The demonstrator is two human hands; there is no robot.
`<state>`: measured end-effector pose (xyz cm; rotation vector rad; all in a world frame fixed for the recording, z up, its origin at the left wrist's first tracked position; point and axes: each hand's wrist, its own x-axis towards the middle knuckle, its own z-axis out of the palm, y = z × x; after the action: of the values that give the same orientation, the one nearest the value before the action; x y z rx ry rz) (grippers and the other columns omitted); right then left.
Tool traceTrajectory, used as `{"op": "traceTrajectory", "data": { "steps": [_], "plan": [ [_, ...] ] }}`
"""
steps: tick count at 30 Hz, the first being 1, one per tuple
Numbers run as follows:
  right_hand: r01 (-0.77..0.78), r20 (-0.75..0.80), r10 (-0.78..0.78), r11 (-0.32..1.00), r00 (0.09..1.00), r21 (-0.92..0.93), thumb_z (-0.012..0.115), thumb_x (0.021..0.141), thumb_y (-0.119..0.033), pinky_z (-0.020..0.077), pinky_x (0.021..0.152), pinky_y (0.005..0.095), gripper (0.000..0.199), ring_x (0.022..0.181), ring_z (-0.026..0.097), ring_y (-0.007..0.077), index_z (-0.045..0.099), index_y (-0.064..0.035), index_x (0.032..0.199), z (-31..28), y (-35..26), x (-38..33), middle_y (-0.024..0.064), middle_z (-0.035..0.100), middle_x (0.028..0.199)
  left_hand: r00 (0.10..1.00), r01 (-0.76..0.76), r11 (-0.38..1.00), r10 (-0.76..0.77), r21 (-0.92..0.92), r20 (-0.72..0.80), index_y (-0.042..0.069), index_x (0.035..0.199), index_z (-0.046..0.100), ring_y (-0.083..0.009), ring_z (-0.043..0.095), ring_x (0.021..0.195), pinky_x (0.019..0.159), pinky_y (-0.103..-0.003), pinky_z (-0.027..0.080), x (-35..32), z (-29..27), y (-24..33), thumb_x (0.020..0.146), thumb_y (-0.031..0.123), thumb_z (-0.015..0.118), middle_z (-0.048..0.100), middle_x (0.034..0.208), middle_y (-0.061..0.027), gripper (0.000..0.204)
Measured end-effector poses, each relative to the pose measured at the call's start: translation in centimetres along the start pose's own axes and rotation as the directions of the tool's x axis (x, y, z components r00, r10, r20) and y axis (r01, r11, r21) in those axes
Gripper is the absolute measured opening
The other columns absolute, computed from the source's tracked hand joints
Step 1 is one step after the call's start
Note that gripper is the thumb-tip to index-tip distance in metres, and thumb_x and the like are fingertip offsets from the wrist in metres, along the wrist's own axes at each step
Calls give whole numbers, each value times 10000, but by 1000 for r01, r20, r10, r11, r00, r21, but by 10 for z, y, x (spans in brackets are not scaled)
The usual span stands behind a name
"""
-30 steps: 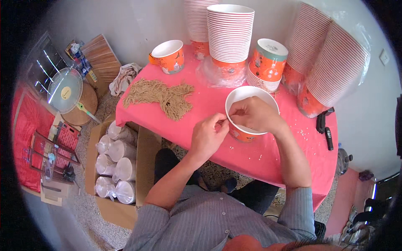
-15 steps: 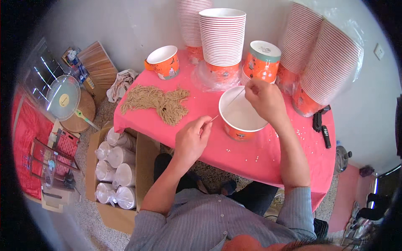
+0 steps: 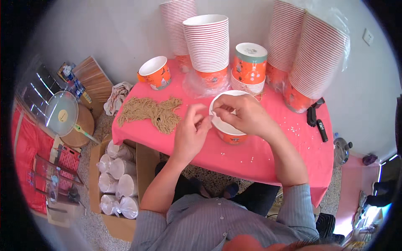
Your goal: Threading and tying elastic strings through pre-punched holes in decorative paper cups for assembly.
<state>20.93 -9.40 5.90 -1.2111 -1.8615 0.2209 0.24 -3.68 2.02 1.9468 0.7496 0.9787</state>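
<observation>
A white-lined orange paper bucket [image 3: 231, 138] stands near the front edge of the pink-covered table. My right hand [image 3: 247, 113] reaches over its mouth, thumb and forefinger pinched together at the left rim. Facing it from the left, my left hand [image 3: 191, 131] has its fingers curled inward and close to those fingertips. A tiny whitish thing [image 3: 212, 113] shows between the two hands; its kind cannot be made out. The thin cord seen earlier is not discernible now. Tan cords [image 3: 151, 113] lie in a loose heap left of my hands, and small white beads [image 3: 252, 159] are scattered on the cloth.
Tall stacks of paper buckets [image 3: 207, 44] line the wall, with plastic-wrapped stacks [image 3: 320, 58] at the right. An orange bucket [image 3: 155, 73] stands at back left, an upturned one [image 3: 250, 62] behind mine. A black remote [image 3: 322, 130] lies right. A carton [image 3: 146, 175] holds wrapped cups.
My right hand has come left and down to the bucket's rim, meeting my left hand. The cord stretched between them no longer shows. The whole view has shifted slightly.
</observation>
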Motion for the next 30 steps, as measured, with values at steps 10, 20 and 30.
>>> {"op": "traceTrajectory", "data": {
  "steps": [10, 20, 30],
  "plan": [
    [-124, 156, 160, 969, 975, -215, 761, 937, -352, 592, 794, 509, 299, 845, 774, 362, 753, -102, 1101, 2, -11, -4, 141, 803, 921, 997, 42, 988, -52, -147, -65, -10, 1176, 712, -35, 581, 627, 565, -216, 447, -4, -12, -13, 1106, 131, 639, 783, 900, -45, 174],
    [44, 282, 125, 851, 951, -524, 742, 868, -213, 598, 840, 516, 171, 921, 759, 358, 818, -114, 985, 13, 23, -11, 124, 781, 888, 990, 144, 948, -139, -284, 37, 10, 1108, 681, -25, 526, 588, 518, -211, 408, -18, -6, -8, 1123, 162, 609, 786, 946, -78, 170],
    [-278, 184, 306, 946, 934, -165, 673, 955, -265, 597, 863, 504, 265, 988, 753, 393, 794, -79, 1100, 4, -6, -9, 217, 775, 1079, 979, 155, 867, -198, -474, -41, 23, 1119, 639, -75, 660, 713, 560, -236, 438, 10, 19, -16, 1132, 194, 604, 784, 955, -101, 175]
  ]
}}
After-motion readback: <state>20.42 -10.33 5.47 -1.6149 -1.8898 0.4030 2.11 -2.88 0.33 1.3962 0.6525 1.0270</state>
